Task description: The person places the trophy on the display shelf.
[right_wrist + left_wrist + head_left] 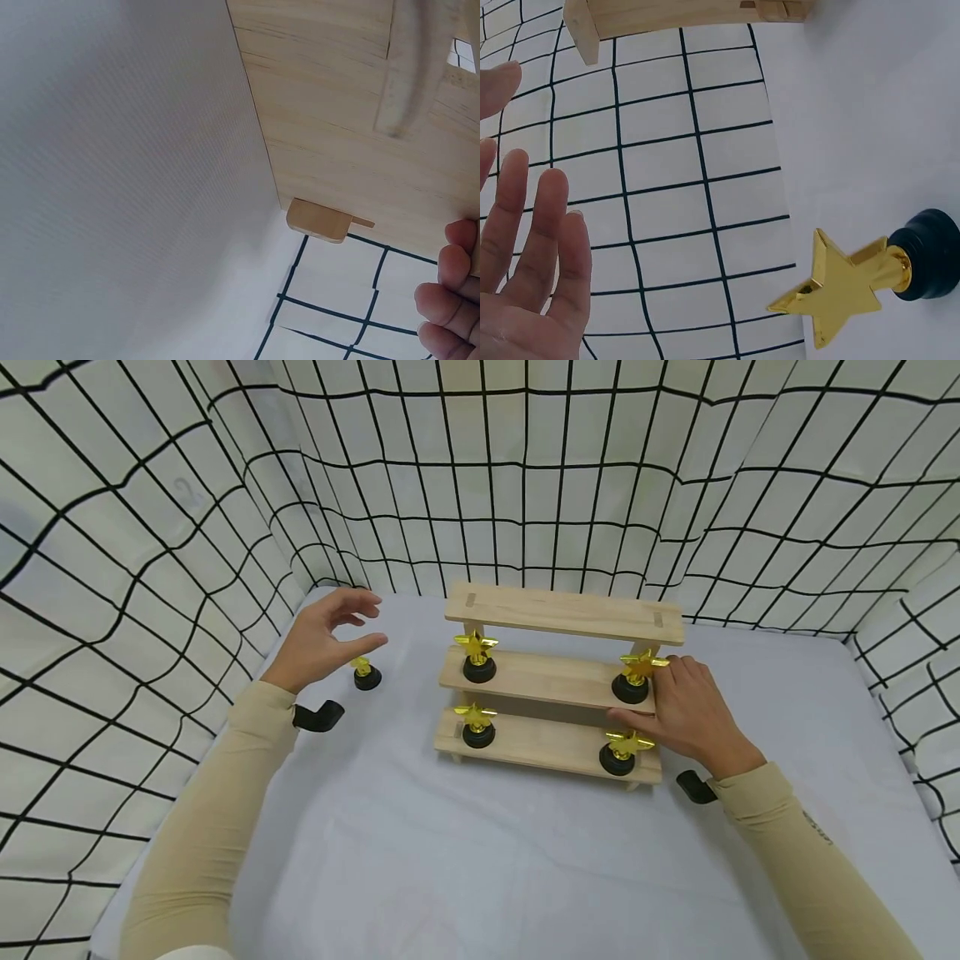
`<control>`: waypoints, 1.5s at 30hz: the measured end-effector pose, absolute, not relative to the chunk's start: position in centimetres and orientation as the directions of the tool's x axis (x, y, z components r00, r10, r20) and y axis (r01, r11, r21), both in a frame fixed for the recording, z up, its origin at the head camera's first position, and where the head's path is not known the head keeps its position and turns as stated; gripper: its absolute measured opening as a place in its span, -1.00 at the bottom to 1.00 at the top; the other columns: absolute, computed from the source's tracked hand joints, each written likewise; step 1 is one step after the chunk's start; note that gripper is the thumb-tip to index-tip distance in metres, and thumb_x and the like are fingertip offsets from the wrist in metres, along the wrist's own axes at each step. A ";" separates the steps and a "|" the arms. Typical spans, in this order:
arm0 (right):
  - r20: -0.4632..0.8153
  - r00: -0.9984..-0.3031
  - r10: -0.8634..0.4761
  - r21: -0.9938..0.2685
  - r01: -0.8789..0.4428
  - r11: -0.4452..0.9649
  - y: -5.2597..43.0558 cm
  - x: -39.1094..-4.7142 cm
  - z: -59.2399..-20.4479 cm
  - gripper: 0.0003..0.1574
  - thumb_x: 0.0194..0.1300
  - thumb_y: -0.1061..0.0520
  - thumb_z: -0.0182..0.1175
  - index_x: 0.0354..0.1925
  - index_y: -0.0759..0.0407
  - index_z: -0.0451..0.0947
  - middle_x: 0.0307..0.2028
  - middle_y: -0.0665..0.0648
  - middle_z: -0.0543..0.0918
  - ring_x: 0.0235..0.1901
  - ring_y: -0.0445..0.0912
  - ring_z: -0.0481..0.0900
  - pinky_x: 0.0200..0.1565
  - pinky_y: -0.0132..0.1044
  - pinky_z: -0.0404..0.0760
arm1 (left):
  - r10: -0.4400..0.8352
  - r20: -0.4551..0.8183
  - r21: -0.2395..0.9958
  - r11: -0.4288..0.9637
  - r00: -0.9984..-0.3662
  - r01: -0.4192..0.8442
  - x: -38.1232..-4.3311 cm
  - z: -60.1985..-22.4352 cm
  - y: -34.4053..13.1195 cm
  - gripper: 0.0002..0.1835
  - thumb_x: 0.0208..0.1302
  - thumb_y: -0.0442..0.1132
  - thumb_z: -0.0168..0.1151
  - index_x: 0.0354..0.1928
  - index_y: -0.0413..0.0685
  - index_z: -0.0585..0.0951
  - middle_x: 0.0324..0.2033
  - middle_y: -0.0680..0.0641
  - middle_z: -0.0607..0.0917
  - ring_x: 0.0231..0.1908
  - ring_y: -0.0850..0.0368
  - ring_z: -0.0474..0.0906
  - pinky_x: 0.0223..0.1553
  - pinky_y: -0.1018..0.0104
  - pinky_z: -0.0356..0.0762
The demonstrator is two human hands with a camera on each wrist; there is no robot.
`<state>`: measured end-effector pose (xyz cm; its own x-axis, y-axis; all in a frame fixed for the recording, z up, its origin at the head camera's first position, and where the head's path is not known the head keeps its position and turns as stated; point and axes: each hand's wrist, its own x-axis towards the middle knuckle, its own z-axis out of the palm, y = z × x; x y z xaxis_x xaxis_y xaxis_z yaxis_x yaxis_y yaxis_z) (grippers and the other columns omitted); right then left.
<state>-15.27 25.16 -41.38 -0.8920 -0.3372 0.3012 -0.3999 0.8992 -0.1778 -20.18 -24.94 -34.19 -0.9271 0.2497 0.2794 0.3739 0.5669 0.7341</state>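
Observation:
A three-tier wooden shelf (543,681) stands on the white cloth. My right hand (688,710) grips its right end, the thumb lying along the front; in the right wrist view the fingers (448,300) curl at the side panel (322,112). Gold star trophies with black bases stand on it: two on the middle tier, left (478,660) and right (632,681), and two on the bottom tier, left (477,727) and right (618,756). A further star trophy (366,677) stands upright on the cloth at the left. Above it hovers my left hand (322,639), fingers spread apart, holding nothing.
Black grid panels (525,468) with white behind them enclose the back and both sides. The shelf's top tier (562,608) bears nothing. White cloth (450,860) covers the surface in front of the shelf.

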 end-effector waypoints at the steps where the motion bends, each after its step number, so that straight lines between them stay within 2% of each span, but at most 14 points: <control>1: 0.302 -0.891 -0.338 -0.176 -0.401 0.899 25.2 -15.3 -41.4 -0.05 0.10 -0.51 0.36 -0.09 0.33 0.61 -0.40 0.21 0.57 -0.26 0.15 0.54 -0.10 0.09 0.50 | 0.244 0.275 0.739 0.565 -0.930 0.367 -20.3 -34.3 -25.2 -0.47 0.23 -0.29 0.50 0.24 -0.04 0.58 0.06 -0.06 0.65 0.00 0.42 0.56 0.12 0.60 0.53; 8: 0.305 -0.892 -0.334 -0.172 -0.396 0.902 25.2 -15.3 -41.4 -0.06 0.07 -0.50 0.39 -0.09 0.33 0.61 -0.43 0.19 0.54 -0.28 0.14 0.52 -0.14 0.06 0.49 | 0.216 0.258 0.747 0.574 -0.942 0.336 -20.7 -35.2 -26.5 -0.44 0.20 -0.25 0.53 0.24 0.02 0.58 0.05 0.09 0.63 0.02 0.42 0.56 0.12 0.61 0.52; 14: 0.316 -0.883 -0.348 -0.165 -0.412 0.896 25.2 -15.5 -41.5 -0.05 0.06 -0.49 0.41 -0.02 0.30 0.59 -0.42 0.20 0.55 -0.28 0.15 0.53 -0.14 0.06 0.50 | 0.181 0.255 0.778 0.545 -0.950 0.313 -20.8 -35.9 -27.6 -0.40 0.17 -0.32 0.55 0.26 -0.02 0.57 0.05 0.04 0.62 0.02 0.40 0.55 0.11 0.68 0.50; 25: 0.318 -0.880 -0.353 -0.158 -0.416 0.895 25.4 -15.3 -41.7 -0.01 0.06 -0.48 0.41 0.06 0.31 0.54 -0.35 0.23 0.56 -0.21 0.19 0.54 -0.07 0.11 0.52 | 0.164 0.196 0.800 0.543 -0.967 0.255 -21.4 -38.0 -29.0 -0.36 0.14 -0.30 0.57 0.28 0.01 0.55 0.09 0.02 0.62 0.06 0.42 0.53 0.14 0.69 0.46; 36: 0.325 -0.874 -0.360 -0.155 -0.425 0.892 25.5 -15.3 -41.8 0.05 0.14 -0.58 0.28 0.06 0.32 0.54 -0.36 0.23 0.56 -0.22 0.19 0.55 -0.11 0.11 0.52 | 0.143 0.146 0.804 0.559 -0.979 0.202 -21.8 -40.5 -29.9 -0.34 0.15 -0.28 0.57 0.30 0.02 0.53 0.01 0.23 0.60 0.05 0.44 0.50 0.13 0.65 0.45; 41: 0.334 -0.868 -0.367 -0.153 -0.434 0.888 25.6 -15.3 -41.8 0.07 0.16 -0.62 0.24 0.01 0.34 0.56 -0.39 0.22 0.54 -0.24 0.18 0.53 -0.13 0.11 0.50 | 0.131 0.106 0.812 0.561 -0.986 0.162 -21.7 -41.0 -29.9 -0.35 0.17 -0.31 0.54 0.31 -0.02 0.51 -0.04 0.31 0.56 0.04 0.44 0.48 0.18 0.55 0.47; 45: 0.330 -0.870 -0.367 -0.150 -0.432 0.889 25.5 -15.4 -41.8 0.12 0.18 -0.66 0.18 -0.01 0.36 0.57 -0.38 0.22 0.54 -0.24 0.17 0.52 -0.12 0.12 0.49 | 0.142 0.096 0.815 0.556 -0.985 0.160 -21.5 -41.2 -29.6 -0.36 0.19 -0.35 0.52 0.31 -0.07 0.50 -0.05 0.30 0.55 0.03 0.39 0.49 0.16 0.60 0.47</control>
